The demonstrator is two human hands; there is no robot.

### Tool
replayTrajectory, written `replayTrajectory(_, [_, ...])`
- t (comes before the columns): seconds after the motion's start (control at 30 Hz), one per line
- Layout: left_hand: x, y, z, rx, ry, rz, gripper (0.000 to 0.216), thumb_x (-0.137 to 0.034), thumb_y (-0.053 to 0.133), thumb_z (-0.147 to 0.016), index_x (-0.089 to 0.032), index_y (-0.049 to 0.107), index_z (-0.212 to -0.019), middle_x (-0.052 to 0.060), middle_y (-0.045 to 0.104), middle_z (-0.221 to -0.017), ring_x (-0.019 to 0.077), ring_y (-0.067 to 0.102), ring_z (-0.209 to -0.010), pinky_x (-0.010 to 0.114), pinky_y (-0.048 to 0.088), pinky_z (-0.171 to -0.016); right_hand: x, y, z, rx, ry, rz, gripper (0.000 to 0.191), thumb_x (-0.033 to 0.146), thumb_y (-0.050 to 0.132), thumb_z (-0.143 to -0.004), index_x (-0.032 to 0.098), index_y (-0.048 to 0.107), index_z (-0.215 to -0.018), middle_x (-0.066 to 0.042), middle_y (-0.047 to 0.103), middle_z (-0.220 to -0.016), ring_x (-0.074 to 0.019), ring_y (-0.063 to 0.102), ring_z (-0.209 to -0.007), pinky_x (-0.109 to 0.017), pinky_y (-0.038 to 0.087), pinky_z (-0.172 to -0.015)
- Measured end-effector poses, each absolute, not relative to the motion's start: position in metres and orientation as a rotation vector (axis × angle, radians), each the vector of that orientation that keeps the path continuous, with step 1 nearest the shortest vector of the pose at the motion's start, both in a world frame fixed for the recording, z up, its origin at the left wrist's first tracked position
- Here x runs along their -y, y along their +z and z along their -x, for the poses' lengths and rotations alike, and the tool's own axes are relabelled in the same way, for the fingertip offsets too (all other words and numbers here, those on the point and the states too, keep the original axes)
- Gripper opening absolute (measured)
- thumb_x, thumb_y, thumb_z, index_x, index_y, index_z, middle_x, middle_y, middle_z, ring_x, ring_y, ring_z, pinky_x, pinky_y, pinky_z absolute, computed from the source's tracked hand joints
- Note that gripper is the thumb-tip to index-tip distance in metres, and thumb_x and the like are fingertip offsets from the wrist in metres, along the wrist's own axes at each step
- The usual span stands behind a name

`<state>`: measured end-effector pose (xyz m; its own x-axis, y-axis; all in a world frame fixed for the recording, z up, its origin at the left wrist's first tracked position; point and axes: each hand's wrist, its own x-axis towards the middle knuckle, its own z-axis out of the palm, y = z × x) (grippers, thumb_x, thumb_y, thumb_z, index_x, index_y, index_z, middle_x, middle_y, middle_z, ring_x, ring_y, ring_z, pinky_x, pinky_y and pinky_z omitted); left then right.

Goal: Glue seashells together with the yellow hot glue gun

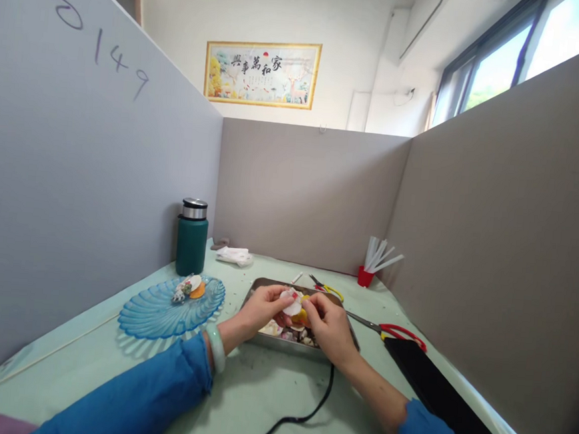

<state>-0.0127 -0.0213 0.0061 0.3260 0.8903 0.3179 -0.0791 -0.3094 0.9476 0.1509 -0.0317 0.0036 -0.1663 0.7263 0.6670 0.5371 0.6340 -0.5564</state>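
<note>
Over a metal tray (274,341), my left hand (260,310) pinches a white scallop shell (291,305) with a spot of red at its top. My right hand (332,326) is closed at the shell's right side, thumb and fingertips together; whatever is between them is too small to make out. Yellow pieces (300,317) show just below the fingertips. Small shells (307,339) and pale pieces lie in the tray, partly hidden by both hands. To the left, a blue scalloped glass plate (154,317) bears a little cluster of shells (189,288), white, orange and speckled.
A green bottle (192,243) stands behind the plate, beside a white packet (235,256). At right are a red cup of white sticks (365,276), red-handled scissors (395,331), yellow-handled pliers (331,290) and a black sheath (443,396). A black cord (298,420) crosses the front.
</note>
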Motion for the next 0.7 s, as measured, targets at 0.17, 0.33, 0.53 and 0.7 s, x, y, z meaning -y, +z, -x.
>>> replayTrajectory(0.17, [0.0229,0.0069,0.0129,-0.771,1.184,-1.559,0.04,-0.05,0.061,-0.068,-0.012,0.061,-0.082,0.003,0.061,-0.066,0.0122,0.059,-0.049,0.021,0.045,-0.046,0.0285,0.0,-0.1521,1.819,0.277,1.013,0.032,0.042,0.042,-0.084,0.018,0.051,-0.066,0.002,0.051,-0.054,-0.0113,0.045,-0.051,-0.021,0.033,-0.05])
replayTrajectory(0.33, [0.0239,0.0076,0.0122,-0.777,1.174,-1.554,0.039,-0.049,0.06,-0.069,-0.012,0.06,-0.081,0.002,0.059,-0.063,0.0126,0.058,-0.048,0.022,0.046,-0.046,0.0284,-0.0015,-0.1519,1.81,0.316,0.998,0.03,0.041,0.043,-0.084,0.018,0.052,-0.066,0.002,0.051,-0.055,-0.011,0.045,-0.051,-0.021,0.033,-0.05])
replayTrajectory(0.53, [0.0247,0.0073,0.0128,-0.768,1.182,-1.562,0.039,-0.049,0.06,-0.069,-0.012,0.061,-0.081,0.003,0.059,-0.065,0.0126,0.058,-0.048,0.022,0.045,-0.046,0.0289,-0.0019,-0.1517,1.8,0.333,0.986,0.03,0.04,0.044,-0.083,0.018,0.051,-0.064,0.003,0.049,-0.053,-0.0102,0.044,-0.051,-0.02,0.032,-0.05])
replayTrajectory(0.7, [0.0246,0.0076,0.0135,-0.778,1.178,-1.589,0.039,-0.05,0.059,-0.07,-0.012,0.061,-0.079,0.003,0.058,-0.064,0.0116,0.056,-0.047,0.022,0.046,-0.046,0.0292,-0.0014,-0.1515,1.79,0.393,0.95,0.029,0.039,0.045,-0.083,0.018,0.05,-0.064,0.003,0.049,-0.054,-0.0098,0.044,-0.051,-0.02,0.033,-0.05])
